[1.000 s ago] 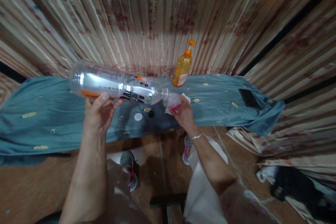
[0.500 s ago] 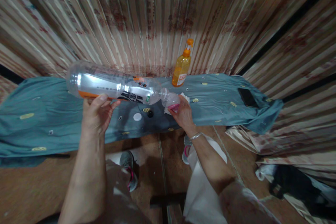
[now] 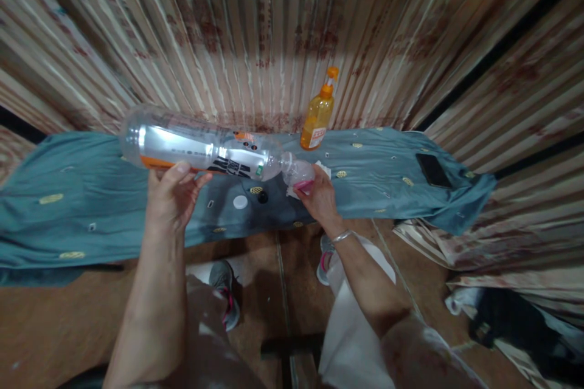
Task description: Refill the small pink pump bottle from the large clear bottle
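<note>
My left hand (image 3: 170, 194) is closed around a large clear plastic bottle (image 3: 191, 143) with a silver and orange label, gripping it from below near its base. The bottle lies almost level, its mouth pointing right. At that mouth is a small clear container (image 3: 300, 171) with a pink part, held in my right hand (image 3: 322, 197); whether the two touch I cannot tell. White tissue (image 3: 325, 168) shows behind and below my right hand. Under the bottle's neck, a white cap (image 3: 240, 202) and a small black cap (image 3: 262, 197) lie on the cloth.
A teal patterned cloth (image 3: 374, 194) covers the long narrow table. An orange pump bottle (image 3: 318, 115) stands upright at the back edge, and a black phone (image 3: 432, 170) lies at the right. Pleated curtains (image 3: 255, 30) hang close behind and to the right.
Both hands hold the same pose with the bottle and the small container. The whole view has shifted very slightly; nothing was taken hold of or let go.
</note>
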Action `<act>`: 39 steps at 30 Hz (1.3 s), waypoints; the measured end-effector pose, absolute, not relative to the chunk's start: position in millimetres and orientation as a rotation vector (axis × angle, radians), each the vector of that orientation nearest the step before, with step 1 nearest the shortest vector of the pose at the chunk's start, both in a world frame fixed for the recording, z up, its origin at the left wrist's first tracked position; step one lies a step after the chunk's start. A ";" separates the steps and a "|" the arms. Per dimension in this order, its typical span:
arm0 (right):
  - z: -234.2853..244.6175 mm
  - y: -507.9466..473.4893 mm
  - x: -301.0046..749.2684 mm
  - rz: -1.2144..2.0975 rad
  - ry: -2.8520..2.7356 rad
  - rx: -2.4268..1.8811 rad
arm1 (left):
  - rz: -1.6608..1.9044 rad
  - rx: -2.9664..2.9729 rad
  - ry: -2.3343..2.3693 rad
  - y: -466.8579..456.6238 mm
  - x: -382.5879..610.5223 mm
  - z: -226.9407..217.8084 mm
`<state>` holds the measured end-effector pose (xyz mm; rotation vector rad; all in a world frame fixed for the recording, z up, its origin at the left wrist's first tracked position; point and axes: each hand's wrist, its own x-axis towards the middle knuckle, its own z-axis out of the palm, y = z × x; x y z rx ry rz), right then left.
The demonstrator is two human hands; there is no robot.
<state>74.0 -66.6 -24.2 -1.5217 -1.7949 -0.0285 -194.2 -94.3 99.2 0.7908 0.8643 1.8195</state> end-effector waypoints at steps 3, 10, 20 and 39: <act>-25.0 -66.5 74.3 -0.042 -1.806 -1.517 | 1.827 0.802 0.844 -94.1 -193.5 99.6; -25.2 -65.9 74.9 -0.038 -1.815 -1.516 | 1.813 0.828 0.824 -95.4 -193.9 99.5; -25.9 -66.3 75.0 -0.043 -1.815 -1.508 | 1.813 0.818 0.827 -95.2 -195.8 98.2; -25.2 -65.7 76.7 -0.022 -1.817 -1.523 | 1.795 0.867 0.802 -93.8 -195.2 96.1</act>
